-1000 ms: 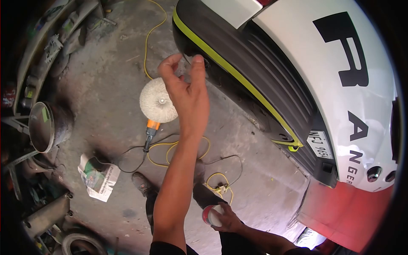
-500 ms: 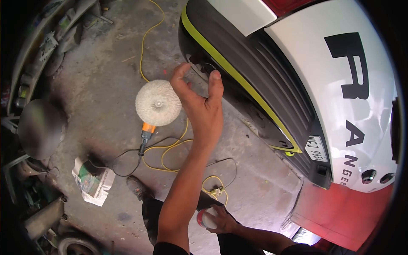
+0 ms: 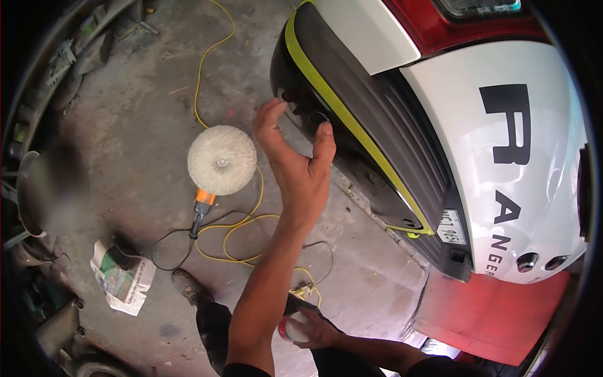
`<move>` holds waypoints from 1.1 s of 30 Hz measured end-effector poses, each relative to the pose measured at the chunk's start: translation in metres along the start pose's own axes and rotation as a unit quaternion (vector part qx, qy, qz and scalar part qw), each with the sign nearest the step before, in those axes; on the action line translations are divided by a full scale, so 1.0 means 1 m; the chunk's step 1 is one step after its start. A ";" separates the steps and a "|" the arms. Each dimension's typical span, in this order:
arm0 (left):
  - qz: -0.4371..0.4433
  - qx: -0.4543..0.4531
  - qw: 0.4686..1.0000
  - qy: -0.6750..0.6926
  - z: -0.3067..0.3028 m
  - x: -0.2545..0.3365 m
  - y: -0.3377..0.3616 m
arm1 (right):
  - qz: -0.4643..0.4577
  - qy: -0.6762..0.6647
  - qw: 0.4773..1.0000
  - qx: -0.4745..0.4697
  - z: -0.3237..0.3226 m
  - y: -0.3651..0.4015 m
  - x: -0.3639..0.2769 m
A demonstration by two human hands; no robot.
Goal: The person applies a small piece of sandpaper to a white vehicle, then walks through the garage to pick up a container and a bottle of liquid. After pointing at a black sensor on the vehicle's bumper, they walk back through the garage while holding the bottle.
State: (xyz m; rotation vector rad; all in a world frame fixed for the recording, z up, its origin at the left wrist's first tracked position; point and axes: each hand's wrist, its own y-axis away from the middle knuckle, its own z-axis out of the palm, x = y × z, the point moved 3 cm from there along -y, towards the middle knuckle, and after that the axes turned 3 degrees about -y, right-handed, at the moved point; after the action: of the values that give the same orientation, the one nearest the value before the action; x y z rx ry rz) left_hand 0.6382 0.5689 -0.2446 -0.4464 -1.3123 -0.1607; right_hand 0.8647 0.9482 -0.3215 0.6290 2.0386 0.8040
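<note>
My left hand (image 3: 300, 166) is raised in front of the black lower edge of the truck's rear bumper (image 3: 377, 125). Its fingers and thumb curve apart, with nothing visible between them. Low in the view, close to my dark trousers, my right hand (image 3: 317, 328) grips a round white container with a red edge (image 3: 289, 328). On the floor left of my raised hand lies a polisher (image 3: 204, 200) with a fluffy white wool pad (image 3: 221, 160) facing up.
A yellow cord (image 3: 200, 81) loops across the concrete floor below the polisher. Newspaper (image 3: 135, 289) lies at lower left. The white tailgate (image 3: 440, 94) with black RANGER lettering fills the right, above a red panel (image 3: 490, 314). Car parts (image 3: 63, 60) line the left edge.
The view has shifted, so the polisher and newspaper appear further left and the truck lower. My left hand keeps its curved pose; my right hand still holds the container.
</note>
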 end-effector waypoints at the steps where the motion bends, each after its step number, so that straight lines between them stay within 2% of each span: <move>1: 0.000 0.002 1.000 0.004 0.001 -0.001 -0.002 | -0.007 0.008 1.000 -0.002 0.000 -0.002 0.000; 3: 0.049 0.005 0.998 -0.035 0.001 -0.001 -0.004 | -0.013 0.016 1.000 -0.004 0.002 -0.004 0.000; 7: 0.036 0.025 0.998 -0.038 -0.001 0.003 -0.016 | -0.008 -0.005 1.000 0.009 -0.003 -0.005 -0.004; 9: -0.062 0.027 0.996 0.050 -0.005 0.002 -0.023 | -0.017 -0.011 1.000 0.017 -0.002 -0.005 -0.003; 10: -0.062 0.026 0.997 0.050 -0.007 0.002 -0.023 | -0.018 0.001 1.000 0.016 0.004 -0.004 0.002; 12: -0.125 0.018 0.991 0.047 -0.010 -0.003 -0.019 | -0.022 0.009 1.000 0.018 0.007 -0.005 0.003; 18: -0.099 0.006 0.995 0.030 0.002 0.008 0.000 | -0.058 -0.005 0.997 0.058 -0.011 -0.008 -0.012; 22: -0.078 -0.012 0.997 -0.003 0.007 0.014 0.016 | -0.035 -0.034 0.998 0.037 -0.013 -0.004 -0.015; 27: -0.132 0.006 0.991 -0.010 0.002 0.016 0.009 | -0.023 -0.020 0.999 0.027 -0.007 0.001 -0.008; 31: -0.151 0.027 0.988 -0.023 -0.019 0.009 -0.010 | -0.029 0.009 0.996 0.087 0.004 0.006 0.003; 33: -0.288 0.062 0.955 0.035 -0.057 0.008 -0.005 | -0.029 -0.002 0.995 0.100 0.002 0.013 -0.002</move>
State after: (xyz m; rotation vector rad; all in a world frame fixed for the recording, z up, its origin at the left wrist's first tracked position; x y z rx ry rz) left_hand 0.6894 0.5423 -0.2464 0.0611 -1.3448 -0.5718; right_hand 0.8691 0.9558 -0.3121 0.6783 2.1391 0.5690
